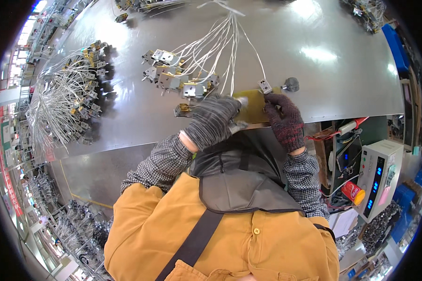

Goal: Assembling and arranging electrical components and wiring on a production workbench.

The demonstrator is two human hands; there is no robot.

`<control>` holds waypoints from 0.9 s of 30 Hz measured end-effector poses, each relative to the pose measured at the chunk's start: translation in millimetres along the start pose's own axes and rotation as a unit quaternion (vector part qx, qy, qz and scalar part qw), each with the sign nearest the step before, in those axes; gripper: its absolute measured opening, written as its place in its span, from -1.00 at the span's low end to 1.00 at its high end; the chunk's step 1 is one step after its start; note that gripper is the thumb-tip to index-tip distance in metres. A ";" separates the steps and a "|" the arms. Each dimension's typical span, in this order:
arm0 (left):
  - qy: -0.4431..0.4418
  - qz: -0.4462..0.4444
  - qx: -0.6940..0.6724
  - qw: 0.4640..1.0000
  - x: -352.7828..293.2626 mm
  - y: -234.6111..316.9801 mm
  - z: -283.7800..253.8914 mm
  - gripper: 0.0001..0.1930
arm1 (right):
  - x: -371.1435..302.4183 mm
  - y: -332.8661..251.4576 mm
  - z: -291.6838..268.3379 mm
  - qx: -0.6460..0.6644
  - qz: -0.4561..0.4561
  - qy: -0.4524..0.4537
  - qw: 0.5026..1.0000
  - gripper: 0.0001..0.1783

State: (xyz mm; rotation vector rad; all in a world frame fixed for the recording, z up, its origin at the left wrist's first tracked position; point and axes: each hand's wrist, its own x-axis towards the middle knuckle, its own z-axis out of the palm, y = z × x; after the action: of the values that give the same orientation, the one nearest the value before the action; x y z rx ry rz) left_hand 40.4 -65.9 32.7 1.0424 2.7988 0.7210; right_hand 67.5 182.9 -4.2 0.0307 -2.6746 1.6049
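Note:
My left hand (214, 121), in a grey striped glove, is over the near edge of the metal table. Its whitish fingertips and thumb are apart beside a yellow-olive plate (254, 107), with nothing visible between them. My right hand (284, 119), in a dark maroon glove, has curled fingers at the lower edge of a small silver box-shaped part (265, 86) on a white wire. The fingertips' exact hold is partly hidden. Left of the hands lies a cluster of similar metal parts (169, 79) with white wires (215, 42). A round grey metal piece (291, 85) stands right of the plate.
A large wired bundle of parts (72, 98) lies on the table (140, 124) at left, with more bundles along the far edge. On the right are a power supply (382, 173) with blue digits, a red-and-yellow container (353, 193), red leads (330, 135) and a blue bin (395, 49).

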 end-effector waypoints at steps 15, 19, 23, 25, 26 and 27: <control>0.234 -0.182 -0.391 0.871 -26.7 -65.7 26.2 -0.61 | 36.8 26.7 0.7 -0.010 -0.039 -0.008 0.999 -0.62; 0.219 -0.119 -0.411 0.877 -42.0 -43.3 17.8 -0.52 | 32.3 19.3 12.9 -0.013 -0.029 -0.017 0.999 -0.57; 0.048 0.002 0.013 0.999 -52.1 -39.3 -11.9 -0.34 | 27.2 21.8 18.2 -0.005 -0.004 -0.024 1.000 -0.57; 0.035 0.017 0.033 0.999 -60.1 -51.2 -11.7 -0.30 | 25.7 20.9 18.2 -0.011 -0.018 -0.023 1.000 -0.56; 0.006 -0.009 0.118 0.993 -63.4 -55.7 -11.1 -0.33 | 25.4 19.1 18.0 -0.011 -0.019 -0.021 1.000 -0.56; -0.026 -0.035 0.199 0.979 -62.3 -54.9 -13.1 -0.35 | 24.0 16.8 17.4 -0.009 -0.026 -0.019 0.999 -0.55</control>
State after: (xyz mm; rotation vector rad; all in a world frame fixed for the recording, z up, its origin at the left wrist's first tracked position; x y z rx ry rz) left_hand 52.3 -146.9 13.6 0.9858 2.9843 0.1203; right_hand 42.9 175.3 -26.5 0.1327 -2.6919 1.5823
